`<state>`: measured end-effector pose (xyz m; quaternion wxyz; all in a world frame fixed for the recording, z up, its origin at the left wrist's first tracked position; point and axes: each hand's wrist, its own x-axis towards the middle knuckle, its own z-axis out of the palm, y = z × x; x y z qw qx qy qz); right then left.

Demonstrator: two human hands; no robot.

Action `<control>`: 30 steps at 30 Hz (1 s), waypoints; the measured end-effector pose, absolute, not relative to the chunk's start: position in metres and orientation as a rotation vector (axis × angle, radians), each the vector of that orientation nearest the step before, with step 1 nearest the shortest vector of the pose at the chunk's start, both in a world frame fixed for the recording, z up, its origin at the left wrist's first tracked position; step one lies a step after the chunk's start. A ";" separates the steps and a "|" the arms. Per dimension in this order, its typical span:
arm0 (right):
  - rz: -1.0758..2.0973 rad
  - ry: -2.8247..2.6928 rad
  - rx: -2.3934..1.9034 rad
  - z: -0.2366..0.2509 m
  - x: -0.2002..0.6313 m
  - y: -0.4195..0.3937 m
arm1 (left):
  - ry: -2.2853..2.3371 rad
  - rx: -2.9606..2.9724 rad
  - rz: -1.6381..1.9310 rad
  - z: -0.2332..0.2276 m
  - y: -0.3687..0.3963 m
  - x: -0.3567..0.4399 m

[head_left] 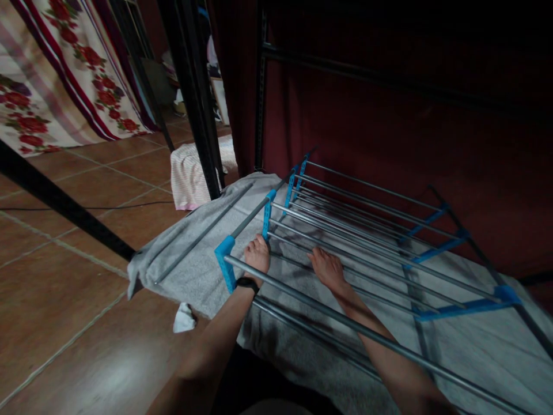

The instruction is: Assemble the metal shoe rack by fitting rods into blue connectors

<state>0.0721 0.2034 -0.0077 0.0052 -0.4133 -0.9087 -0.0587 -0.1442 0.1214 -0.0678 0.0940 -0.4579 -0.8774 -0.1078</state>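
Observation:
A folded drying rack (367, 230) of grey metal rods and blue plastic brackets lies flat on a grey towel (194, 259) spread on the floor. My left hand (257, 255) is curled around a rod beside the blue bracket at the rack's near left corner; a black band sits on that wrist. My right hand (327, 269) reaches between the rods, fingers spread, resting on the towel and rods near the rack's middle.
Brown tiled floor (86, 230) lies to the left. A black metal frame leg (194, 98) stands just behind the towel, with a pink-white cloth (188, 173) at its base. A dark red curtain (389, 115) hangs behind the rack. A floral fabric (56, 75) hangs at far left.

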 end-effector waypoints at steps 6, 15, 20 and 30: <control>-0.198 -2.828 -1.321 -0.007 0.071 0.202 | -2.568 -1.387 -0.281 -0.069 0.119 -0.145; -0.145 -2.892 -1.351 -0.002 0.069 0.203 | -2.525 -1.397 -0.231 -0.077 0.121 -0.148; -0.113 -2.893 -1.367 0.000 0.068 0.203 | -2.532 -1.388 -0.219 -0.075 0.121 -0.147; -0.128 -2.754 -1.176 -0.010 0.077 0.196 | -2.680 -1.337 -0.363 -0.051 0.117 -0.141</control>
